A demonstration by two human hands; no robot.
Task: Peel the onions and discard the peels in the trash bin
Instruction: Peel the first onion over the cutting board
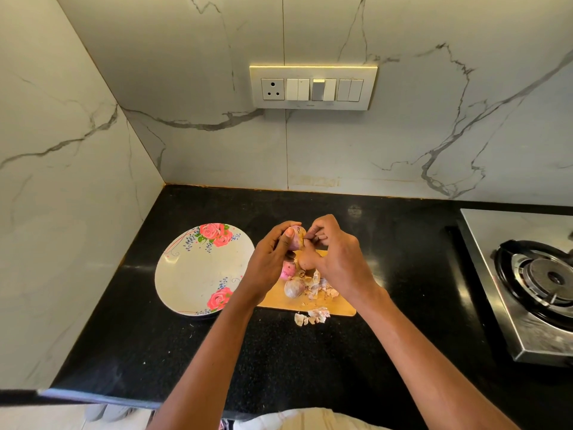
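Pink-purple round onion [294, 240] gripped by left hand [273, 259]; right hand [333, 252] pinches its skin. Peeling step underway. Next: strip peel w/ steady pull.

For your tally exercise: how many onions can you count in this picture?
3. One is held in the left hand while the right hand peels it; a pink one sits below the hands on the cutting board; a darker one lies nearer. Hands may hide more.
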